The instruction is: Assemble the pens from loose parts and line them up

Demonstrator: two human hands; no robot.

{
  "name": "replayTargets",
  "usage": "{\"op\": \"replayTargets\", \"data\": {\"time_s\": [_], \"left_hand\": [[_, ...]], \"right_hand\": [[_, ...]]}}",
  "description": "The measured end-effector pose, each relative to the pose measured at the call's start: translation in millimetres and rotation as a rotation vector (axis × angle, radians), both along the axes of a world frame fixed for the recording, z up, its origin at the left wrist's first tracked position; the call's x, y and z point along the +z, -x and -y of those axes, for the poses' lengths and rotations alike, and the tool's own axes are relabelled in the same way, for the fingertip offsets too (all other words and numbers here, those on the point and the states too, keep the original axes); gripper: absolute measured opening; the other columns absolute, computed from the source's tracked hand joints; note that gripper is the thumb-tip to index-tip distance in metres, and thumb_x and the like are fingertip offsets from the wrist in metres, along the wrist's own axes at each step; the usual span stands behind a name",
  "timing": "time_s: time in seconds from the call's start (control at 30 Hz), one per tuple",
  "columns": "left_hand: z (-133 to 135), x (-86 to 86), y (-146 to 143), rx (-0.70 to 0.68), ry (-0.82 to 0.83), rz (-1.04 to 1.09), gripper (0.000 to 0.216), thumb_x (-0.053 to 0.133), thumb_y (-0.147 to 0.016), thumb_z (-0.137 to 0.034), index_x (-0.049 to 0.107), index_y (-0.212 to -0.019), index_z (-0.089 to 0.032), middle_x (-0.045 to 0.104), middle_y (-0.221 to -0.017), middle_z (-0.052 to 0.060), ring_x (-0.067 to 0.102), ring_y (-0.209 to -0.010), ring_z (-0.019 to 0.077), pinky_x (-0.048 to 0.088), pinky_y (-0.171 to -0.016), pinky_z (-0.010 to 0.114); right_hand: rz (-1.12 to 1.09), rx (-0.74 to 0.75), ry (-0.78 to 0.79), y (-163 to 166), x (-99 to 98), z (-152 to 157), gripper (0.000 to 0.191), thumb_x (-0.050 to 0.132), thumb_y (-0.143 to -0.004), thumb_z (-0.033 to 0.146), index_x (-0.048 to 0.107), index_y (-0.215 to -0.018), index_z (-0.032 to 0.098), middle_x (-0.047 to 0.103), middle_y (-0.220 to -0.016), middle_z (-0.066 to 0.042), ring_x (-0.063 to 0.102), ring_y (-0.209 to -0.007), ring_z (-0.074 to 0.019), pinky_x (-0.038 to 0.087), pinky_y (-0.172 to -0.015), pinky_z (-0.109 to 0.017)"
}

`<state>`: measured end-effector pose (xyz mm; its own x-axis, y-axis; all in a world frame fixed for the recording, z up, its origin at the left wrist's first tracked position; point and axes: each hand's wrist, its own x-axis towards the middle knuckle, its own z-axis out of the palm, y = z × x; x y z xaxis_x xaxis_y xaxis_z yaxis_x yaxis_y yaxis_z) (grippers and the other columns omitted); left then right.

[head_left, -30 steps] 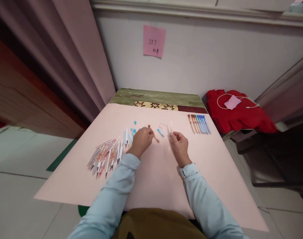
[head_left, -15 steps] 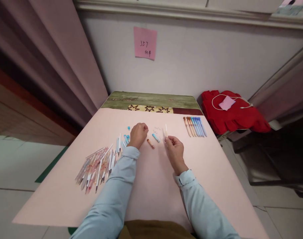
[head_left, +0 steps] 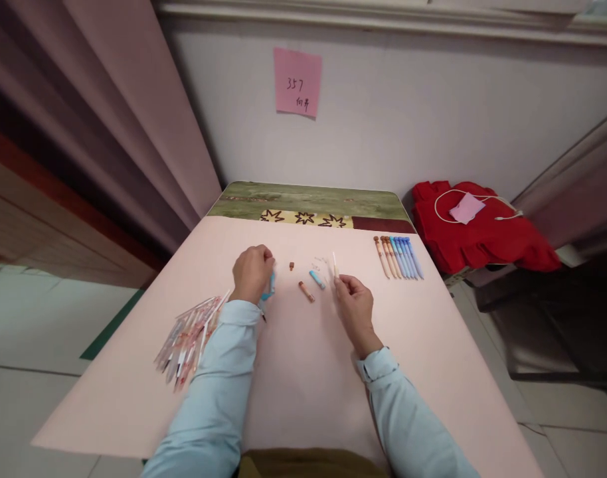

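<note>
My right hand (head_left: 354,307) pinches a pale pen barrel (head_left: 336,271) upright, with a thin white refill (head_left: 334,257) sticking up from its top. My left hand (head_left: 252,274) is closed low over the table, fingertips curled; whatever they hold is hidden. Right beside it, partly covered, are blue pen parts (head_left: 270,287). Between the hands lie a brown pen section (head_left: 306,291), a light-blue pen section (head_left: 317,279) and a small brown pen top (head_left: 291,266). Several tiny clear pieces, perhaps springs (head_left: 316,267), lie just behind them.
A pile of refills and clear-pink barrels (head_left: 188,342) spreads left of my left forearm. Several pens (head_left: 398,257) stand in a neat row at the back right, brown to blue. A red cloth (head_left: 483,232) with a white cord lies beyond the table's right edge.
My left hand has moved left, over the blue parts, uncovering the small brown pen top. My right hand still holds the barrel with its refill in about the same place.
</note>
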<state>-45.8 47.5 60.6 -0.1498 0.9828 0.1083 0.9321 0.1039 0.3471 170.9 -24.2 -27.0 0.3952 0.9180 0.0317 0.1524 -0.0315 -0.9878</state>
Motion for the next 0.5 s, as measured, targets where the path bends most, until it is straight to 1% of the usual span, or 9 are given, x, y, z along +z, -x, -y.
{"op": "replayTargets", "data": {"time_s": [0.13, 0.2, 0.23, 0.3, 0.33, 0.37, 0.43, 0.5], "left_hand": [[4, -9.3, -17, -0.14, 0.073, -0.003, 0.011, 0.055, -0.081, -0.023, 0.066, -0.078, -0.022, 0.072, -0.089, 0.007, 0.064, -0.086, 0.0236, 0.042, -0.07, 0.031], [12, -14.4, -29, -0.196, 0.099, 0.0, 0.013, 0.056, -0.083, -0.024, 0.064, -0.074, -0.021, 0.072, -0.086, 0.007, 0.065, -0.085, 0.0234, 0.042, -0.07, 0.031], [17, -17.0, -35, -0.212, 0.112, 0.002, 0.013, 0.055, -0.084, -0.026, 0.064, -0.076, -0.021, 0.072, -0.086, 0.008, 0.066, -0.085, 0.0236, 0.042, -0.071, 0.031], [27, -23.0, -47, -0.204, 0.129, -0.003, 0.017, 0.055, -0.087, -0.031, 0.065, -0.089, -0.018, 0.072, -0.088, 0.011, 0.067, -0.087, 0.0257, 0.043, -0.072, 0.032], [32, -26.3, -52, -0.188, 0.134, -0.003, 0.025, 0.054, -0.088, -0.035, 0.064, -0.1, -0.015, 0.072, -0.09, 0.013, 0.068, -0.089, 0.0275, 0.043, -0.072, 0.033], [36, -29.7, -57, -0.176, 0.14, 0.005, 0.038, 0.055, -0.088, -0.039, 0.06, -0.113, -0.011, 0.072, -0.09, 0.015, 0.068, -0.091, 0.0293, 0.044, -0.072, 0.033], [41, -36.3, -64, -0.169, 0.162, 0.038, 0.062, 0.057, -0.087, -0.043, 0.045, -0.133, -0.003, 0.072, -0.089, 0.017, 0.068, -0.096, 0.0314, 0.044, -0.072, 0.034], [42, -41.2, -68, -0.172, 0.202, 0.061, 0.075, 0.06, -0.084, -0.039, 0.033, -0.141, 0.001, 0.071, -0.09, 0.018, 0.067, -0.1, 0.0316, 0.044, -0.073, 0.033]], "right_hand": [[-0.019, -0.002, 0.013, -1, 2.4, -1, 0.037, 0.062, -0.08, 0.05, 0.073, -0.092, 0.016, 0.067, -0.072, -0.002, 0.054, -0.063, -0.0158, 0.04, -0.057, -0.025], [-0.039, -0.003, 0.015, -1, 2.6, 0, 0.036, 0.063, -0.08, 0.049, 0.073, -0.092, 0.016, 0.067, -0.072, -0.002, 0.054, -0.063, -0.0157, 0.04, -0.057, -0.025], [-0.047, -0.004, 0.015, -1, 2.5, 0, 0.036, 0.063, -0.08, 0.049, 0.073, -0.092, 0.016, 0.067, -0.072, -0.002, 0.054, -0.063, -0.0158, 0.04, -0.057, -0.025], [-0.042, -0.007, 0.014, -1, 2.4, 0, 0.037, 0.062, -0.081, 0.049, 0.073, -0.093, 0.016, 0.068, -0.073, -0.002, 0.055, -0.064, -0.0162, 0.041, -0.058, -0.026], [-0.02, -0.009, 0.012, -1, 2.6, -1, 0.037, 0.062, -0.081, 0.05, 0.073, -0.093, 0.017, 0.068, -0.074, -0.002, 0.056, -0.065, -0.0166, 0.042, -0.059, -0.026], [0.015, -0.011, 0.009, -1, 3.2, -1, 0.037, 0.061, -0.082, 0.05, 0.073, -0.093, 0.017, 0.069, -0.075, -0.003, 0.057, -0.066, -0.017, 0.042, -0.06, -0.027], [0.125, -0.028, -0.001, -3, 5.4, -1, 0.035, 0.06, -0.083, 0.049, 0.074, -0.093, 0.018, 0.069, -0.078, -0.003, 0.058, -0.068, -0.0176, 0.043, -0.064, -0.027], [0.265, -0.062, -0.006, -7, 8.6, -2, 0.032, 0.059, -0.084, 0.047, 0.074, -0.093, 0.02, 0.07, -0.08, -0.003, 0.059, -0.069, -0.0174, 0.042, -0.066, -0.028]]}}
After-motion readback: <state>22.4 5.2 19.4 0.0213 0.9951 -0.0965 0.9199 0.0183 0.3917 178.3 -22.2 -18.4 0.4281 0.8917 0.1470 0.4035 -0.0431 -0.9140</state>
